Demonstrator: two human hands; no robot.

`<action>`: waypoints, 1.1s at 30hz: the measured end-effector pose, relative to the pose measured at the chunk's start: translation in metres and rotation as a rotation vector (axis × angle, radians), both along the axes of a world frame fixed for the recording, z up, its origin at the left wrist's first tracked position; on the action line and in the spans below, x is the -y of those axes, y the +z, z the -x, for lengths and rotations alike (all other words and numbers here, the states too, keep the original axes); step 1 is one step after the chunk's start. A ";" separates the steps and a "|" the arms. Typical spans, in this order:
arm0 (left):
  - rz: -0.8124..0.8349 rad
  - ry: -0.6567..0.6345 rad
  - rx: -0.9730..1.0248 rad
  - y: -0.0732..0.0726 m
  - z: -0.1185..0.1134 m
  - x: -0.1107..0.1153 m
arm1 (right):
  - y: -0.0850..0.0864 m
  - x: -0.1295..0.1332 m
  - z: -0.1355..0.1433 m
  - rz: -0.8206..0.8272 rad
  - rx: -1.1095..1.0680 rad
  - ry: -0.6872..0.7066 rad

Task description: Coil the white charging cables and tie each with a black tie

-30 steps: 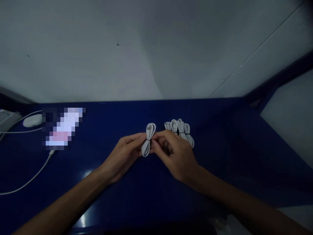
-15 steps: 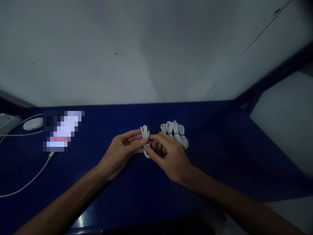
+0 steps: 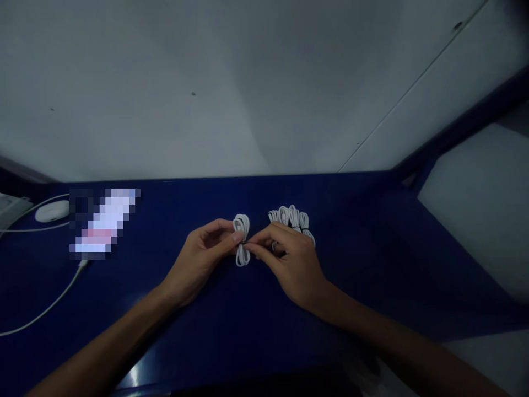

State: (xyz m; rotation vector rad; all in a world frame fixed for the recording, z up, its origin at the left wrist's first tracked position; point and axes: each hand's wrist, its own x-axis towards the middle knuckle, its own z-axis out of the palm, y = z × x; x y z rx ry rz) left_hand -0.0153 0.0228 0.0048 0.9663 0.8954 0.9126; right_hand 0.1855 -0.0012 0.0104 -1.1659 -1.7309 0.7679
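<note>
A bundled white cable [image 3: 242,257] is held upright over the blue table, pinched at its middle by a thin black tie. My left hand [image 3: 205,251] is closed on its left side, the thumb laid across the front of the coil. From the right, my right hand [image 3: 289,255] pinches at the black tie with thumb and forefinger. Behind that hand lie several more white cable bundles [image 3: 294,216] side by side, also bound with black ties. My right hand partly hides them.
At the left, a blurred-out phone [image 3: 109,218] lies with a white charging cable [image 3: 61,298] plugged in. Beside it sits a white rounded object [image 3: 52,211]. The blue table [image 3: 231,331] meets a pale wall [image 3: 165,132] at the back.
The cable bundle has been turned in my left hand and now shows a looped end at the top. My right fingers have closed in to a pinch at the tie.
</note>
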 end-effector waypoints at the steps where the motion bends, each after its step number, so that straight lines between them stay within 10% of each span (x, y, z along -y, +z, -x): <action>1: -0.002 -0.002 0.005 0.000 0.000 0.000 | 0.000 -0.001 -0.001 0.012 0.000 0.009; 20: 0.030 0.027 0.067 0.005 -0.002 -0.001 | -0.004 -0.002 -0.006 -0.036 0.154 0.141; 29: 0.050 0.007 0.070 0.007 0.000 -0.002 | 0.012 -0.003 -0.006 0.392 -0.166 0.224; 33: 0.090 -0.082 0.129 0.011 0.000 -0.002 | 0.010 -0.003 -0.008 0.258 -0.105 0.182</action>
